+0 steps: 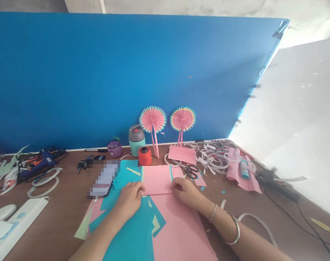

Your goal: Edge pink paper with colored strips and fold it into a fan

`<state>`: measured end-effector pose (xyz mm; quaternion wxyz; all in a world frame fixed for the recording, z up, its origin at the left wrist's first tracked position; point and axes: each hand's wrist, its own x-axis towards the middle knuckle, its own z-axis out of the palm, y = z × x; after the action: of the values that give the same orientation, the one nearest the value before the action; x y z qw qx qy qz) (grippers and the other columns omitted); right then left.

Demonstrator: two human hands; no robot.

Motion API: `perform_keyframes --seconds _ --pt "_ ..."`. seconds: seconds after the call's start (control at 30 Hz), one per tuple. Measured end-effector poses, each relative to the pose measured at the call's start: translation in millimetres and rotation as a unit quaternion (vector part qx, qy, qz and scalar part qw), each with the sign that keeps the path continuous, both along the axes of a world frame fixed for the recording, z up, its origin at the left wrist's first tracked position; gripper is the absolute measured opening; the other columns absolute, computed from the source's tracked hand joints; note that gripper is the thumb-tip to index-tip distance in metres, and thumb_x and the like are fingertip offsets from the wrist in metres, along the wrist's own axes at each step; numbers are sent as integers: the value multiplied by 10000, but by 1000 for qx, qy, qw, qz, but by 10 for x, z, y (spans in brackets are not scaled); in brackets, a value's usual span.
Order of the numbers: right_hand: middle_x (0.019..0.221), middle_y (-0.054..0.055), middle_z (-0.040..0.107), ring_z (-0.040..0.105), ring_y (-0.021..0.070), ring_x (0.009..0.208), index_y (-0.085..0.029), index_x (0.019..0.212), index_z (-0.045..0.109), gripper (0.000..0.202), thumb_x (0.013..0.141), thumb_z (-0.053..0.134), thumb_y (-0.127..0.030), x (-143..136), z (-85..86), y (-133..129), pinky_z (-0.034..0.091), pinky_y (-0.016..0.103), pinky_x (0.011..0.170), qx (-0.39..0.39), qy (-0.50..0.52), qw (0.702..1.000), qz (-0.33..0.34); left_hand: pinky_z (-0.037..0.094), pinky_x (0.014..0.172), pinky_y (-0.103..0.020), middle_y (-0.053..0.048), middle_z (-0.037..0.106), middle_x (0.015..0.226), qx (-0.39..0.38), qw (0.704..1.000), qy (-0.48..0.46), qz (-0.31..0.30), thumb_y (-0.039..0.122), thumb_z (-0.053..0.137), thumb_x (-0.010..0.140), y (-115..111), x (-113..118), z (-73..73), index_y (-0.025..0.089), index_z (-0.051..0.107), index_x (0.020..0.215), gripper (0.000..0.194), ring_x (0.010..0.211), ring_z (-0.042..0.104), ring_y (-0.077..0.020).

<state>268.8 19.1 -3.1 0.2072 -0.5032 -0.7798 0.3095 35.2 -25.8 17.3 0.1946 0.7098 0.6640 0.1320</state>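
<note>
Blue backdrop behind a cluttered brown table. Left hand and right hand pressing flat, fingers pinching pink paper's folded edge.

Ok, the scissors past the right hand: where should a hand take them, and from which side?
Probably by the black handle loops of the scissors, coming in from the near right. They lie flat just beyond the right hand, loops toward the person and blades pointing away to the left, partly over the pink paper. The loops look free of the white tape rings.
</note>
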Motion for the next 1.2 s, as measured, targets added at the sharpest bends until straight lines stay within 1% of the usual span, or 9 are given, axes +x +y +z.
perform_keyframes --seconds 0.1,0.23,0.53,0.83,1.1,1.2 --pt "703 18 623 539 142 648 -162 748 601 181 670 471 -62 16 -16 -1 349 219 569 -7 7 1000 5 421 811 -309 -40 653 924 3 1000 -3 4 99 376 835 13 -3 -15 216 586 867 242 969 574 -208" --pt "708 20 621 538 140 644 -158 758 605 185 674 473 -61 18 4 -11 350 215 563 -17 -2 1000 0 417 807 -312 -41 638 892 14 1000 9 1 112 373 837 21 -4 -44 214 552 879 210 957 571 -211" --pt "721 18 623 539 138 653 -167 744 600 207 659 462 -39 4 18 -12 347 214 571 -4 -7 1000 4 398 816 -322 -47 619 926 -10 1000 24 0 147 321 892 -35 21 -5 221 504 952 207 958 564 -206" --pt "714 20 617 537 139 644 -166 742 588 191 651 472 -44 1 -4 -12 344 219 573 3 -18 1000 1 332 781 -349 -61 636 923 20 990 139 -20 103 343 868 -48 77 -48 200 542 942 233 930 543 -224" --pt "693 11 571 487 131 627 -166 713 553 187 648 456 -20 -33 46 -50 308 223 567 17 -43 999 3 318 764 -354 -69 646 899 27 986 160 -37 107 327 877 -31 89 -19 194 566 912 257 908 540 -232" --pt "692 -3 548 453 121 600 -171 785 552 208 674 452 -27 -41 33 -70 279 226 554 34 -63 997 0 326 767 -363 -72 640 898 26 984 171 -38 131 345 876 -16 84 -4 193 568 904 234 904 537 -240"
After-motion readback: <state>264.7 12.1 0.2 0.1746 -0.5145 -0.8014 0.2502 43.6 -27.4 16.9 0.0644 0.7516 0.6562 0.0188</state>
